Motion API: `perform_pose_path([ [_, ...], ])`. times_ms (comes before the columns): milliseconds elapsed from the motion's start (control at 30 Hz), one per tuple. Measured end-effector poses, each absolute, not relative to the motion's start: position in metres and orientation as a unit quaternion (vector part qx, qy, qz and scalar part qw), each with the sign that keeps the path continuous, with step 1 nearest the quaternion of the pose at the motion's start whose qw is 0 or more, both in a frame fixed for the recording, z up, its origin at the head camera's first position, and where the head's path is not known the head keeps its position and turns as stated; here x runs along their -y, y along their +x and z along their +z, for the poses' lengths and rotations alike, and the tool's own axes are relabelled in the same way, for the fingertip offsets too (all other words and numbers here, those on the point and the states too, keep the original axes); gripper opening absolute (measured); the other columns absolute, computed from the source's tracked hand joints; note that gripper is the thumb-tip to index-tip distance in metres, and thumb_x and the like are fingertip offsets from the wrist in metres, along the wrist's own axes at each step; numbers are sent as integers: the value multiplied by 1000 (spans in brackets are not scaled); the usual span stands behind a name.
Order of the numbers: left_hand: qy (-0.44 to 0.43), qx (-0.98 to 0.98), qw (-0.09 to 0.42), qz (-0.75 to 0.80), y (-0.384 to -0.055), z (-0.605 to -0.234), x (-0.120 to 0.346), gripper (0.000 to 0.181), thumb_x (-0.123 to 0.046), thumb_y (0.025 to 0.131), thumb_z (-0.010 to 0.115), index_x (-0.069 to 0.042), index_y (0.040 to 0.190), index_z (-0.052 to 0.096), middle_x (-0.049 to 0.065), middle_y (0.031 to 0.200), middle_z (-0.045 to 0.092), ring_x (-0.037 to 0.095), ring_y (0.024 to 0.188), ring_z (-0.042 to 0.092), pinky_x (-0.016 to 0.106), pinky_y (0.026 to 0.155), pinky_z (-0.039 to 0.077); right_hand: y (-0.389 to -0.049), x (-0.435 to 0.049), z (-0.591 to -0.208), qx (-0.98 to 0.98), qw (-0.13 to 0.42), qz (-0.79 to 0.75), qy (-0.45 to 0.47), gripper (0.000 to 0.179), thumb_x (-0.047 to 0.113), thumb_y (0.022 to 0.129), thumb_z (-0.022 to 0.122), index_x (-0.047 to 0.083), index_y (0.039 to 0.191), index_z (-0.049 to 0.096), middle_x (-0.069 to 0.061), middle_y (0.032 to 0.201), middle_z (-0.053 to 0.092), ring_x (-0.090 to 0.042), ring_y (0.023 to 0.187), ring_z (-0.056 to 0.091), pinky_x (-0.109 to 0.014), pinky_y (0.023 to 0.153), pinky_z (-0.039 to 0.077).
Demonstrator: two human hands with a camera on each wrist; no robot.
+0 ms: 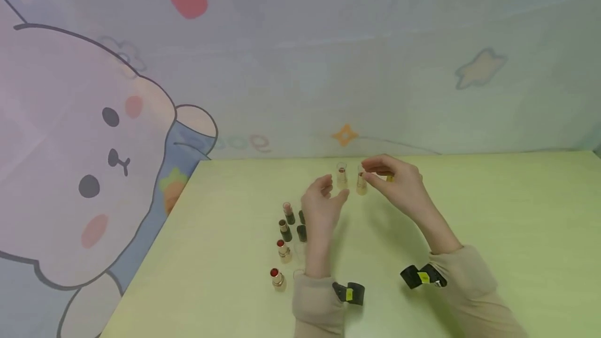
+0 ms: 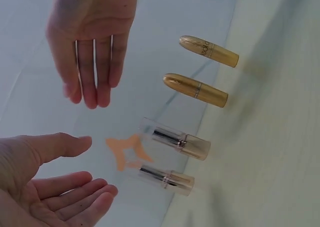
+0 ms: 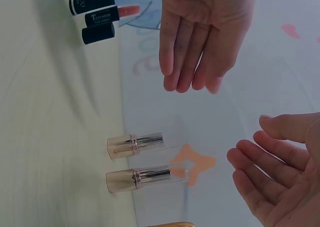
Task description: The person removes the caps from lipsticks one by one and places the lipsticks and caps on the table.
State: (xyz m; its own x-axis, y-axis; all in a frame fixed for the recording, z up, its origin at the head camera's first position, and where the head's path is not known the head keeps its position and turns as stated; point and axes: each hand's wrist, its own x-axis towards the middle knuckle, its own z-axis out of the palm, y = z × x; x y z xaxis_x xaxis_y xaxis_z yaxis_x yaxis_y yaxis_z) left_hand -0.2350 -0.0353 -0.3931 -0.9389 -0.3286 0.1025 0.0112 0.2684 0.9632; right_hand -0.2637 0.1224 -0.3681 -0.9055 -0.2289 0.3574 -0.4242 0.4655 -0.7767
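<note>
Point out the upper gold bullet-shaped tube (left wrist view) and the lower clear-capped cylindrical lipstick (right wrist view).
Upper gold bullet-shaped tube [image 2: 210, 51]: left wrist view, middle of body.
Lower clear-capped cylindrical lipstick [image 3: 148, 176]: right wrist view, shiny middle section.

My head view comes in hazy and low in contrast, with diffuse light on the flat, pale yellow-green worktop [image 1: 526, 213] and soft shadows below the right fingers [image 1: 382, 160]. Both wrist views reach me dimmer, greyer and slightly soft.

Yellow-green tabletop [image 1: 516, 223]; behind, greyish backdrop [image 1: 300, 67], perhaps cloth, printed with cartoon animal [image 1: 70, 134], red heart [image 1: 189, 2].
</note>
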Motion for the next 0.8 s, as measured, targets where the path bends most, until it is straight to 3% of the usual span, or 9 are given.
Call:
perform_pose_path([
  [333, 118, 816, 189, -534, -245, -405, 26, 47, -11, 81, 75, -4, 125, 61, 16, 122, 65, 32, 112, 62, 42, 92, 54, -273, -113, -371, 850, 96, 476, 205, 30, 15, 91, 66, 1, 118, 63, -19, 116, 68, -36, 109, 64, -50, 97, 49],
  [800, 163, 793, 156, -566, -259, -427, 20, 47, -12, 84, 72, -5, 128, 58, 16, 129, 62, 33, 120, 58, 43, 97, 52, -285, -101, -376, 877, 94, 413, 225, 34, 15, 90, 66, 3, 122, 62, -16, 121, 66, -34, 112, 61, -50, 96, 48],
])
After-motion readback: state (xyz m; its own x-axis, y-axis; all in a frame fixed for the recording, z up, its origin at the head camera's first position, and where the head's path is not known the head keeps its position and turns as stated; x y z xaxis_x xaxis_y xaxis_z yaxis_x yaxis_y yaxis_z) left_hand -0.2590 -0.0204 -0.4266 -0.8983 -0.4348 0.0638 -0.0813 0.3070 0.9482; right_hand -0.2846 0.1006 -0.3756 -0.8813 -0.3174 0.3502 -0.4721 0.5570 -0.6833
